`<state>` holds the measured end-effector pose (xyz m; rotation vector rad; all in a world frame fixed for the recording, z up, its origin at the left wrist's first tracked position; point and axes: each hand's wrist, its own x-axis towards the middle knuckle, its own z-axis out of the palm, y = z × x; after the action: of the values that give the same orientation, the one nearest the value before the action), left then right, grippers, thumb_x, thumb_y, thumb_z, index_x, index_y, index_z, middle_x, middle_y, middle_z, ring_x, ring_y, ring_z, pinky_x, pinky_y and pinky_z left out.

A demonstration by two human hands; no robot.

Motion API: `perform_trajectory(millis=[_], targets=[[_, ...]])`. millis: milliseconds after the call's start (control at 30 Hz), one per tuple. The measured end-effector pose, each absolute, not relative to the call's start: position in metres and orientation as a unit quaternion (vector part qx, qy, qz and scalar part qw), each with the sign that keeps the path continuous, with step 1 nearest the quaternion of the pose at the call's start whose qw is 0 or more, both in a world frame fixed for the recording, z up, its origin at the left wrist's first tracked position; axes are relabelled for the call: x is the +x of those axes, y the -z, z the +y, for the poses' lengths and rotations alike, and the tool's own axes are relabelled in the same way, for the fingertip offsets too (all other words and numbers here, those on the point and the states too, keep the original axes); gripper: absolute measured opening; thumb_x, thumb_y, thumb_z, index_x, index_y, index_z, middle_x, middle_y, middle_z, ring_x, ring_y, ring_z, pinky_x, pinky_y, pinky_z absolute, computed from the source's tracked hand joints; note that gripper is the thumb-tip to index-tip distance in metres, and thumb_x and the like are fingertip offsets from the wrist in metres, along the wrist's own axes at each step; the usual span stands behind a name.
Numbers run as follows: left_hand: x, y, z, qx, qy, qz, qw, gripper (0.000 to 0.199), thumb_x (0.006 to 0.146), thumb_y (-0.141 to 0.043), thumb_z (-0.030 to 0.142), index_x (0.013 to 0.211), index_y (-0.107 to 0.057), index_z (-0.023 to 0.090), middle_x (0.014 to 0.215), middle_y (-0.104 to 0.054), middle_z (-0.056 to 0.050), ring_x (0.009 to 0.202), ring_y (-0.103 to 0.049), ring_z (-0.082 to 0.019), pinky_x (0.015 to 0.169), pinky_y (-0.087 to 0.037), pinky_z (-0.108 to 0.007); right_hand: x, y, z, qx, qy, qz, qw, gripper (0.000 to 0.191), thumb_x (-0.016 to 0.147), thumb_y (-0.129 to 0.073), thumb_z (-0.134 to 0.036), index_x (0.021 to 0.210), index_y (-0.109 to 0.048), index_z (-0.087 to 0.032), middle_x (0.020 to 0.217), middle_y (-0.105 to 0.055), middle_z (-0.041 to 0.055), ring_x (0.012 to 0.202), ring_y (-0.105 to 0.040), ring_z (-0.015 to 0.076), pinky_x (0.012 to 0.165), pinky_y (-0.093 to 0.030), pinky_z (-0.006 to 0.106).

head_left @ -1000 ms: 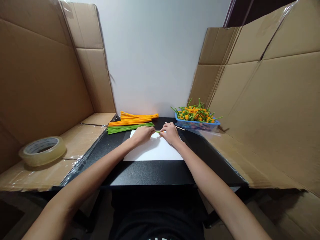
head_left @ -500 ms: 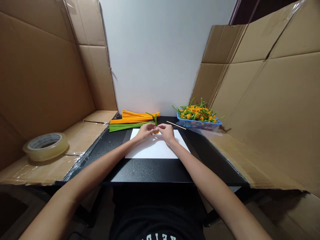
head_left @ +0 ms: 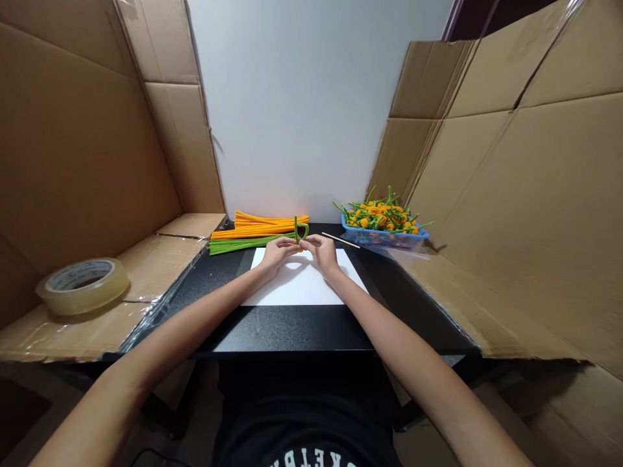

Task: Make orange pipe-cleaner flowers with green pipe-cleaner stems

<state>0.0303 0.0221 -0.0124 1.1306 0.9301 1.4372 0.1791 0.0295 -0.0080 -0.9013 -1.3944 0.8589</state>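
Above the white sheet (head_left: 294,288), my left hand (head_left: 278,253) and my right hand (head_left: 321,251) meet at the fingertips. Both are closed on a small pipe-cleaner piece (head_left: 296,228). Its green part rises over my fingers, one end upright and the other curved into a loop on the right. A bit of its orange part (head_left: 300,250) shows under my fingertips; the fingers hide the rest. Just behind my left hand lie bundles of green pipe cleaners (head_left: 233,246) and orange pipe cleaners (head_left: 257,230).
A blue basket (head_left: 384,237) heaped with orange-and-green pipe-cleaner pieces (head_left: 384,214) stands at the back right. Between it and my right hand lies a thin stick (head_left: 341,240). A tape roll (head_left: 82,285) rests on cardboard at left. Cardboard walls (head_left: 525,214) flank the black table (head_left: 287,331).
The green ends have changed shape: one now stands straighter and the other bends round in a loop to the right. My fingers have shifted slightly on the piece, and the view has moved a little.
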Motion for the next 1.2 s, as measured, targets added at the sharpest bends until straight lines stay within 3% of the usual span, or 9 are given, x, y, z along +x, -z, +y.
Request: perform_trajectory(millis=[133,267,367,600,833,1000,1200], targets=[[0.033,0.013,0.020,0.480,-0.599,0.376,0.520,0.036,0.049,-0.089,0.024,0.077,-0.070,0.013,0.077,-0.075,-0.008,0.077,-0.071,-0.019,0.085,-0.056,-0.038,0.176,0.007,0.028,-0.420,-0.348,-0.569,0.615,0.023,0.065,-0.076,-0.036,0.074,-0.067,-0.018,0.076,-0.074,0.0067,0.075,-0.069,0.0228,0.071,-0.053,0.032],[0.036,0.013,0.018,0.477,-0.603,0.365,0.525,0.034,0.050,-0.088,0.026,0.075,-0.068,0.014,0.077,-0.074,-0.006,0.077,-0.071,-0.018,0.083,-0.056,-0.037,0.173,0.005,0.024,-0.431,-0.375,-0.535,0.623,0.026,0.065,-0.074,-0.034,0.084,-0.062,-0.019,0.065,-0.069,0.0017,0.064,-0.067,0.0198,0.064,-0.052,0.030],[0.038,0.011,0.016,0.468,-0.609,0.356,0.532,0.034,0.048,-0.088,0.025,0.071,-0.067,0.014,0.076,-0.074,-0.005,0.076,-0.071,-0.018,0.084,-0.057,-0.039,0.172,0.003,0.021,-0.428,-0.354,-0.547,0.627,0.025,0.067,-0.072,-0.030,0.089,-0.064,-0.019,0.069,-0.071,0.0019,0.064,-0.068,0.0192,0.063,-0.052,0.029],[0.039,0.009,0.014,0.451,-0.623,0.352,0.533,0.033,0.046,-0.089,0.024,0.069,-0.067,0.014,0.073,-0.073,-0.003,0.071,-0.068,-0.014,0.085,-0.057,-0.036,0.175,0.001,0.027,-0.431,-0.292,-0.615,0.592,0.027,0.074,-0.069,-0.023,0.099,-0.079,-0.018,0.082,-0.078,0.0058,0.079,-0.073,0.0239,0.081,-0.057,0.036],[0.039,0.010,0.013,0.445,-0.630,0.345,0.535,0.029,0.050,-0.087,0.022,0.072,-0.072,0.012,0.076,-0.072,-0.004,0.077,-0.068,-0.015,0.091,-0.056,-0.036,0.182,-0.005,0.033,-0.394,-0.275,-0.709,0.517,0.024,0.079,-0.062,-0.014,0.090,-0.082,-0.021,0.102,-0.079,0.0069,0.096,-0.073,0.0251,0.091,-0.055,0.039],[0.037,0.010,0.016,0.440,-0.632,0.359,0.527,0.030,0.049,-0.088,0.023,0.072,-0.072,0.012,0.075,-0.072,-0.005,0.076,-0.068,-0.017,0.089,-0.056,-0.038,0.182,-0.005,0.030,-0.395,-0.281,-0.681,0.548,0.025,0.077,-0.067,-0.016,0.099,-0.079,-0.018,0.088,-0.079,0.0053,0.082,-0.073,0.0208,0.082,-0.058,0.034],[0.038,0.010,0.014,0.489,-0.623,0.393,0.467,0.037,0.048,-0.092,0.024,0.081,-0.076,0.015,0.083,-0.075,-0.006,0.084,-0.070,-0.022,0.089,-0.055,-0.038,0.182,-0.004,0.030,-0.417,-0.298,-0.635,0.579,0.008,0.074,-0.071,-0.017,0.079,-0.077,-0.016,0.081,-0.079,0.0072,0.080,-0.075,0.0226,0.078,-0.059,0.034]])
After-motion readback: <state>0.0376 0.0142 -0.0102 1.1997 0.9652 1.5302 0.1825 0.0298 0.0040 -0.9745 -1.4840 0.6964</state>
